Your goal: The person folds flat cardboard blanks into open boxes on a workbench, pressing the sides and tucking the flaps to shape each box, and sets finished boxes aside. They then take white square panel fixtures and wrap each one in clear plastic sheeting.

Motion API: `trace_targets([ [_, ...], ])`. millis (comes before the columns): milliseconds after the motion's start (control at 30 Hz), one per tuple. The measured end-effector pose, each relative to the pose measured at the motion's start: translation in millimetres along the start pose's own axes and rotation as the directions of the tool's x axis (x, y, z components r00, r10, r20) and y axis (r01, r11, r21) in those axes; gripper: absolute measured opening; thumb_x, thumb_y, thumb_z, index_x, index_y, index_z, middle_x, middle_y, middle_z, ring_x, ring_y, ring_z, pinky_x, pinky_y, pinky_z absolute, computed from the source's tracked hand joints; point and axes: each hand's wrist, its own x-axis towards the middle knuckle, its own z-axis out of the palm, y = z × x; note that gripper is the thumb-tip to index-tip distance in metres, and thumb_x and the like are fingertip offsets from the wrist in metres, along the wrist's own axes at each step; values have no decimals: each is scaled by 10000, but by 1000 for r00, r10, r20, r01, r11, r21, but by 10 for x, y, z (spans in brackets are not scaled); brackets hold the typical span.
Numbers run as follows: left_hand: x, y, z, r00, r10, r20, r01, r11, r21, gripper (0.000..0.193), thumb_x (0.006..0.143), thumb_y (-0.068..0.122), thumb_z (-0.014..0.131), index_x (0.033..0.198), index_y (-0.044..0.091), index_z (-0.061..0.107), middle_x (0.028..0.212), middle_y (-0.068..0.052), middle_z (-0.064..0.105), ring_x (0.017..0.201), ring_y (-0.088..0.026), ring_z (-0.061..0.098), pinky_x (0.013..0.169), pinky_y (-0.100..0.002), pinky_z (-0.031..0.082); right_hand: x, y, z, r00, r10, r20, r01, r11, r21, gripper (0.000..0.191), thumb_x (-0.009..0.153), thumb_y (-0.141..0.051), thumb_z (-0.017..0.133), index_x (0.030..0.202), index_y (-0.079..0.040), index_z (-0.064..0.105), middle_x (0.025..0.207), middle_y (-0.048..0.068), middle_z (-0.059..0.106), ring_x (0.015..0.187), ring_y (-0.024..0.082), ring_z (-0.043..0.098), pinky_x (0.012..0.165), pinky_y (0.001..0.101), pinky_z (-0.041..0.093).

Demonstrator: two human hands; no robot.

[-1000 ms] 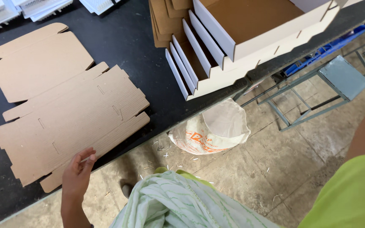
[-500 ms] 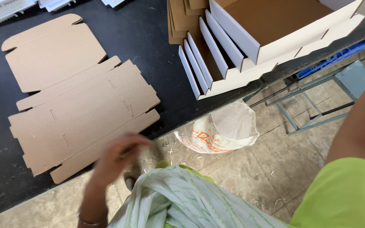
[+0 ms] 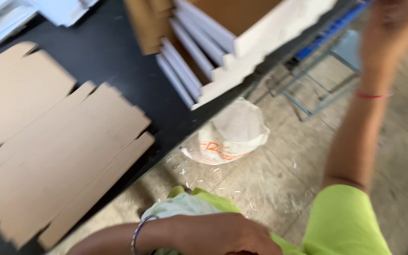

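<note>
Left hand: low by the lap, back of the hand up, fingers curled under and out of sight, grip cannot be told; resting against pale green cloth. Right hand: raised at the upper right, blurred, finger spread cannot be told. Flat cardboard blank: unfolded on the black table, well apart from both hands. Stack of folded white boxes: at the table's edge. White plastic bag: on the floor below.
</note>
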Motion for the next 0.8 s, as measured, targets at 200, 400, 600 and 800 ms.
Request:
trace_targets([
  [200, 177, 79, -28, 1000, 20, -8, -21, 977, -213, 438, 834, -18, 546, 1252, 61, 651, 1206, -94, 700, 863, -200, 660, 698, -336, 522, 5, -1070, -27, 985, 141, 99, -155, 975, 160, 239, 1016, 266, 578, 1076, 68, 697, 1151, 116, 593, 980, 182, 668, 800, 262, 559],
  [400, 107, -2, 55, 989, 150, -21, -151, 983, -106, 169, 974, 89, 583, 1127, 51, 644, 1222, -68, 713, 980, -269, 719, 861, -333, 583, 136, -1607, 68, 976, 42, 213, -66, 992, 107, 240, 953, 282, 623, 1013, 64, 701, 1246, 146, 607, 975, 200, 650, 807, 290, 530],
  [600, 182, -62, 303, 998, 60, -29, -51, 969, 244, 190, 974, 190, 544, 1042, 33, 624, 1020, -133, 713, 1045, -356, 712, 855, -471, 553, 104, -1906, 208, 955, 10, 298, -73, 977, 201, 297, 932, 273, 609, 1042, 20, 717, 1279, 142, 617, 1078, 237, 666, 889, 314, 550],
  [800, 317, -405, 746, 973, -28, -230, 59, 990, 131, 238, 953, 211, 525, 1036, 3, 606, 1052, -139, 715, 1044, -358, 726, 832, -454, 582, -100, -2098, 421, 906, -72, 418, -45, 964, 262, 323, 968, 247, 604, 1092, -13, 749, 1271, 109, 640, 1089, 232, 666, 925, 302, 546],
])
